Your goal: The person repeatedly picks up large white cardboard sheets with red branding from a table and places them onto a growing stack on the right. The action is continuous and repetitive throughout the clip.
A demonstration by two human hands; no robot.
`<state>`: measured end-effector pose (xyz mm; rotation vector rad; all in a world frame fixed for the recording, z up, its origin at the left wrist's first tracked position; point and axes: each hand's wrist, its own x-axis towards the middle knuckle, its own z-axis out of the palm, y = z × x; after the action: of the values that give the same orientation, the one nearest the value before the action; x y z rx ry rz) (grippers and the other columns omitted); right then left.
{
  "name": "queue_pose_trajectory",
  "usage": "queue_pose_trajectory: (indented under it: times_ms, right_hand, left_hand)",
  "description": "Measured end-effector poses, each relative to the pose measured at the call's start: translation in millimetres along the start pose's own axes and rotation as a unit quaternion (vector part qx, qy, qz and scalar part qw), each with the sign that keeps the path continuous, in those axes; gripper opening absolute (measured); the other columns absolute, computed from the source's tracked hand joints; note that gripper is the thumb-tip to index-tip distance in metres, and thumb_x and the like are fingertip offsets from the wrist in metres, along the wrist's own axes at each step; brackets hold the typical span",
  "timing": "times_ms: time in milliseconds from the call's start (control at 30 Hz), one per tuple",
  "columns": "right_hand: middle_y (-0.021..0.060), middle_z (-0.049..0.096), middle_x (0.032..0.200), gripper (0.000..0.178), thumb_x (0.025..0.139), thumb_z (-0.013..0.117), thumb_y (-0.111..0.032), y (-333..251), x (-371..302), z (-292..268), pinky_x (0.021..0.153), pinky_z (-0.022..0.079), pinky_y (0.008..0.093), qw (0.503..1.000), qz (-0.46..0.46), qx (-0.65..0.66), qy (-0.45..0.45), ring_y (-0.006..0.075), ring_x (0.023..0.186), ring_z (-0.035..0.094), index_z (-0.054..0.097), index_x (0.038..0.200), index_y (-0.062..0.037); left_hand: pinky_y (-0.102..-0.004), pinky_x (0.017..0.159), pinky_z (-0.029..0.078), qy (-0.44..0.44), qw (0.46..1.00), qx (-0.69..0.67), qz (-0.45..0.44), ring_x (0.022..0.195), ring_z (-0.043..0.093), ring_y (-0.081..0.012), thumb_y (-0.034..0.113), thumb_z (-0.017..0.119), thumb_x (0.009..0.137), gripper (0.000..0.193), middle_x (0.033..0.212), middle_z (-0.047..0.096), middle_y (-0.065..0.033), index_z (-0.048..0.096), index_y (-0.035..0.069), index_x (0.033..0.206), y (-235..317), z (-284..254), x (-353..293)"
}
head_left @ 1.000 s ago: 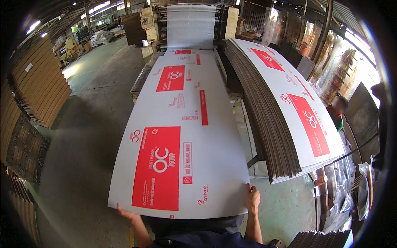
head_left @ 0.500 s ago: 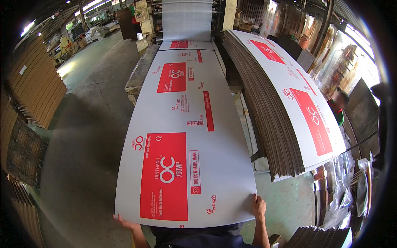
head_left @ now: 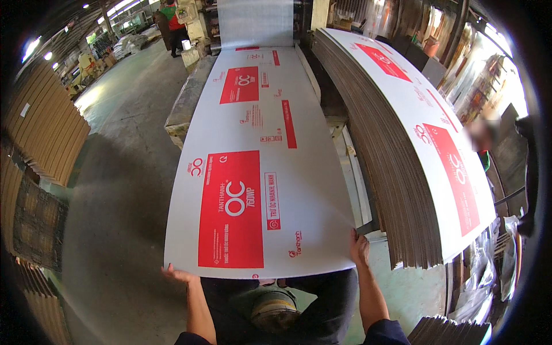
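Note:
A long white cardboard sheet [head_left: 310,190] printed with red panels lies lengthwise in front of me, its far end at the machine [head_left: 256,23]. My left hand [head_left: 181,273] grips the sheet's near left corner, fingers curled at the edge. The near right corner is held by my right hand [head_left: 360,248], with the fingers partly hidden. To the right stands a tall stack of cardboard sheets [head_left: 397,190], topped by one with the same red print.
Brown cardboard stacks [head_left: 49,121] rise at the left beside the concrete floor [head_left: 126,201]. Far off near the machine stands a person in red and dark clothes [head_left: 174,29]. Another person [head_left: 482,138] is behind the right stack. More cardboard [head_left: 448,332] sits at the lower right.
Both hands and the sheet have moved forward, and the sheet's far end is closer to the machine. My view has shifted, showing more of my legs. A person now shows at the far left.

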<state>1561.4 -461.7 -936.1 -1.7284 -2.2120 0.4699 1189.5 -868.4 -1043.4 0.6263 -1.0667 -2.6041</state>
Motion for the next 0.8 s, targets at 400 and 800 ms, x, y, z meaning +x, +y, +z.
queue_pose_trajectory:
  times_ms: [400,800]
  right_hand:
    - [0.0258,0.064,0.085,0.059,0.094,0.036,-0.049,-66.3,158.1,72.3,0.075,0.048,0.0492,0.999,0.024,-0.007,0.029,0.0419,0.084,0.062,0.063,0.084,0.0023]
    - [0.0184,0.044,0.135,0.034,0.096,0.047,-0.024,-28.0,100.2,-291.2,0.101,0.036,0.0426,0.955,-0.121,-0.135,0.236,0.0306,0.125,0.043,0.05,0.125,-0.0062]
  left_hand:
    - [-0.0568,0.094,0.036,-0.014,0.998,0.055,0.003,0.123,0.034,-0.0376,0.033,0.055,0.064,0.09,0.137,0.025,-0.0176,0.013,0.017,0.141,-98.0,130.0,52.6]
    - [-0.0448,0.089,0.044,-0.276,0.814,0.302,-0.413,0.104,0.057,-0.0287,0.034,0.047,0.09,0.039,0.112,0.058,-0.0125,0.046,0.008,0.119,-94.8,35.2,-31.0]
